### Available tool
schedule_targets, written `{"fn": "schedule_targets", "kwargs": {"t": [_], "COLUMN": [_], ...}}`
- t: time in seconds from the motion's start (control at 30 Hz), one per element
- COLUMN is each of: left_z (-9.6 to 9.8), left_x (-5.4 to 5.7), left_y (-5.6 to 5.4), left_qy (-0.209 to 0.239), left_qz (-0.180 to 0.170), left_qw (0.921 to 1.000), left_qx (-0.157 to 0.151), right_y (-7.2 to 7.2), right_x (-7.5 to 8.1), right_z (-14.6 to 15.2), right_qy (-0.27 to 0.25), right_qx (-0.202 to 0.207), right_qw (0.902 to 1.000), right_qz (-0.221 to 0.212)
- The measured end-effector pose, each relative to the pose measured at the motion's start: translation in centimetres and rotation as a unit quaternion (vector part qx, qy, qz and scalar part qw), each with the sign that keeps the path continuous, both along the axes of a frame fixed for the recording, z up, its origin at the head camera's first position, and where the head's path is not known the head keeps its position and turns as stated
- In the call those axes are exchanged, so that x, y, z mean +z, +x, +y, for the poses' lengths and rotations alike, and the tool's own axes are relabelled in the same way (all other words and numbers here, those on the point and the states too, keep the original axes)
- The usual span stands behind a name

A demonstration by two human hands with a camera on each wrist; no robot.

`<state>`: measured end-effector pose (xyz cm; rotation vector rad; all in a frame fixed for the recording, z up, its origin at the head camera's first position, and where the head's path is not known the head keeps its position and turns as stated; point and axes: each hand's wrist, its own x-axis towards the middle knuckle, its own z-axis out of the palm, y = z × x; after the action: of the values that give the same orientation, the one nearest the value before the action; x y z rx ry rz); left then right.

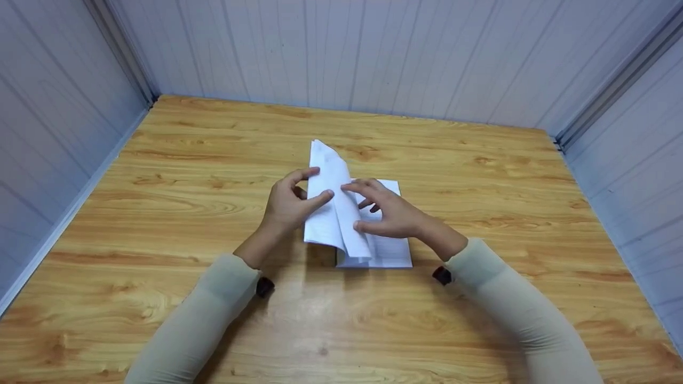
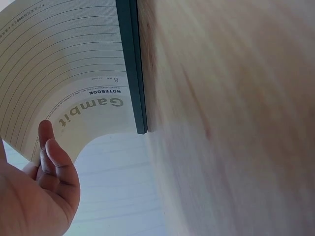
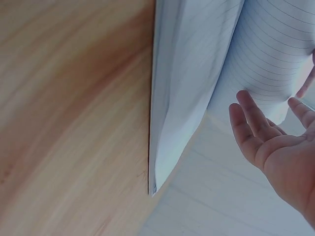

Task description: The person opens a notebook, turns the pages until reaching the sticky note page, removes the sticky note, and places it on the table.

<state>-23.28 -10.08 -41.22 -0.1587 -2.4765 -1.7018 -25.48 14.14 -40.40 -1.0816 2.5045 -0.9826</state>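
The notebook lies on the table between both hands, its long side running near to far. The left hand pinches the raised pages by their left side; the right hand, nearer to the flat part, touches these pages with fingers loosely spread.

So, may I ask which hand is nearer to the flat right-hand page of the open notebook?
The right hand: it is above the flat page. The left hand is farther away to the left, pinching the raised pages.
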Motion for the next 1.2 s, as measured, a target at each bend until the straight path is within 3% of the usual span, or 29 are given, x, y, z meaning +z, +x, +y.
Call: {"fn": "schedule_targets", "kwargs": {"t": [0.8,0.97,1.2], "left_z": [0.0,-0.1,-0.3], "left_x": [0.3,0.1,-0.1], "left_y": [0.1,0.0,-0.1], "left_qy": [0.001,0.014,0.027], "left_qz": [-0.003,0.019,0.031], "left_qw": [1.0,0.9997,0.9992], "left_qx": [0.006,0.006,0.002], "right_y": [-0.1,-0.3,-1.1], "right_x": [0.1,0.1,0.0], "right_z": [-0.5,0.0,1.1], "right_qy": [-0.037,-0.026,0.004], "right_qx": [0.03,0.0,-0.061], "right_qw": [0.9988,0.9994,0.9951], "right_qz": [0.009,0.023,0.078]}}
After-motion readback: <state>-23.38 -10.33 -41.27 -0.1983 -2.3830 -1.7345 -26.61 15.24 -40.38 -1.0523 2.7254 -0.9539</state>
